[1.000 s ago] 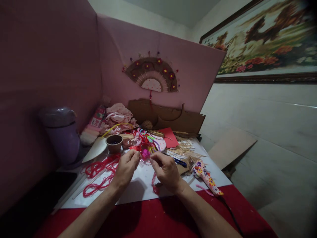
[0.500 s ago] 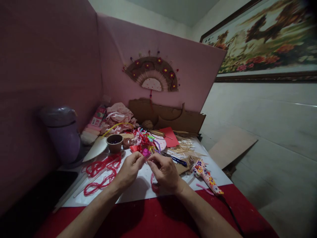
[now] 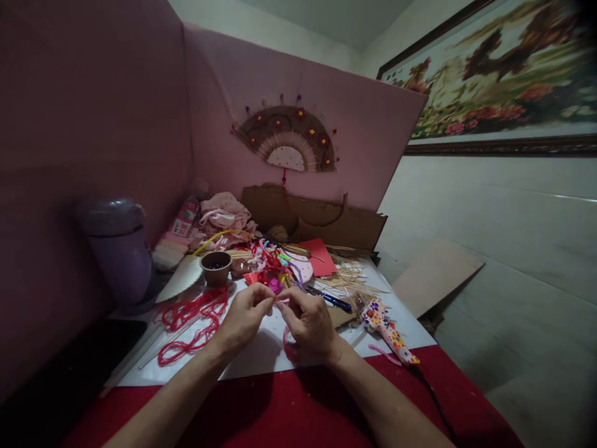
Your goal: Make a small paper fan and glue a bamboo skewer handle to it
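Over the white sheet [image 3: 254, 367], my left hand [image 3: 245, 316] and my right hand [image 3: 308, 325] meet fingertip to fingertip, both closed in a pinch. A strand of pink-red thread [image 3: 289, 347] hangs under my right hand, and a bit of the same colour shows between the fingertips. The exact hold on it is partly hidden by the fingers. Just beyond them lies a pile of coloured pipe cleaners [image 3: 270, 258] with a magenta piece [image 3: 275, 285]. Loose red thread [image 3: 193, 326] is spread left of my left hand.
A brown cup [image 3: 216, 269] holds small dark pieces. Right of my hands lie a blue utility knife [image 3: 331, 300] and a flower-patterned glue gun [image 3: 389, 333] with a cord. Behind are red paper [image 3: 319, 257], thin sticks [image 3: 354, 274] and cardboard [image 3: 321, 218]. A purple bin [image 3: 121, 261] stands left.
My left hand's fingers have shifted slightly, and its fingertips now sit closer to those of my right hand. The other things stay where they were.
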Available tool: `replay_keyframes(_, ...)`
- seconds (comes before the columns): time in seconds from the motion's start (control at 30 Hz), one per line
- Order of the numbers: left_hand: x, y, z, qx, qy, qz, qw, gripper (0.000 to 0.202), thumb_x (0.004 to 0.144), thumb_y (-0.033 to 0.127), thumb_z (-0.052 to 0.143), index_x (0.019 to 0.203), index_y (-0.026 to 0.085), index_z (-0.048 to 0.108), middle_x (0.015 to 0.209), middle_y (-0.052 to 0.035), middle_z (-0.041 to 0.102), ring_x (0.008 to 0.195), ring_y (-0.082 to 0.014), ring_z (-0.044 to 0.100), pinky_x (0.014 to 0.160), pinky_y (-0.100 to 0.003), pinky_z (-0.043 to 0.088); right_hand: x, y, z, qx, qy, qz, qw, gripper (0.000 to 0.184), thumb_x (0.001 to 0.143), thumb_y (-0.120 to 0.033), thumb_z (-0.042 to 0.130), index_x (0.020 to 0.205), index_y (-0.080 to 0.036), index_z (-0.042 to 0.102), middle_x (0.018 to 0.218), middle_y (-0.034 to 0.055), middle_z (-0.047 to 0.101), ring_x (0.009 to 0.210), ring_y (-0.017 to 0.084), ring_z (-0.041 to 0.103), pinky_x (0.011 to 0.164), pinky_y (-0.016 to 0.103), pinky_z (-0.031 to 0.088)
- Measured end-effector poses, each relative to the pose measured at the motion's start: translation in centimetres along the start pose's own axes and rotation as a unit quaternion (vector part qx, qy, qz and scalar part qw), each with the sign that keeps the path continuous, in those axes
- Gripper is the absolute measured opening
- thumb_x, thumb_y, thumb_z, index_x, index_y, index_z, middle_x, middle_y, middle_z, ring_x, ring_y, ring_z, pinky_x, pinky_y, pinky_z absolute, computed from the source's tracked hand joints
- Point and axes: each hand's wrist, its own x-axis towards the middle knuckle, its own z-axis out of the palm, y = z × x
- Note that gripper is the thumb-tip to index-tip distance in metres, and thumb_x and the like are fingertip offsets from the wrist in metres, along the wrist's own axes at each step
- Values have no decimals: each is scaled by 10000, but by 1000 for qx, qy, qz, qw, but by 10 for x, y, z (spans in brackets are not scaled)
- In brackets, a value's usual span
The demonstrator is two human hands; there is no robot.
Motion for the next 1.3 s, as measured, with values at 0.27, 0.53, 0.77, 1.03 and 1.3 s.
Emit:
replay_keyframes(0.27, 0, 3, -4, 4, 41, 2, 999, 357, 791, 490, 484, 724, 147, 557, 516, 46, 438, 473, -86, 357, 469, -218, 256, -1, 3, 1, 36, 30, -4, 999, 141, 813, -171, 495, 812, -151, 635, 550, -25, 520, 460, 89, 421, 484, 200, 306)
replay_keyframes(0.53, -6, 2, 2, 33, -22, 10, 999, 322, 791, 412, 495, 585, 171, 440, 532, 50, 369, 502, -91, 315, 471, -229, 247, -2, 1, 2, 37, 10, -3, 999, 143, 836, -216, 500, 817, -151, 626, 545, -26, 513, 478, 94, 439, 502, 206, 316)
replay_keyframes(0.77, -4, 4, 0, 25, -38, 19, 999, 240, 799, 335, 480, 632, 165, 455, 557, 47, 394, 522, -88, 333, 481, -220, 261, -2, 1, 0, 43, 4, 19, 999, 152, 840, -252, 508, 819, -150, 619, 517, -38, 462, 457, 92, 399, 469, 210, 288)
replay_keyframes(1.03, -6, 5, -1, -42, -45, -6, 998, 200, 734, 316, 579, 658, 142, 515, 558, 40, 443, 526, -78, 357, 481, -210, 263, -3, 1, 2, 71, 20, 28, 997, 155, 832, -258, 525, 817, -148, 633, 488, -55, 390, 436, 84, 342, 439, 208, 257)
replay_keyframes(1.3, -4, 11, -2, -136, 6, -46, 990, 242, 675, 333, 651, 640, 135, 517, 498, 54, 442, 455, -52, 321, 447, -197, 220, -5, 6, 4, 103, 46, 47, 992, 161, 833, -266, 522, 772, -145, 607, 498, -62, 355, 444, 79, 304, 439, 210, 244)
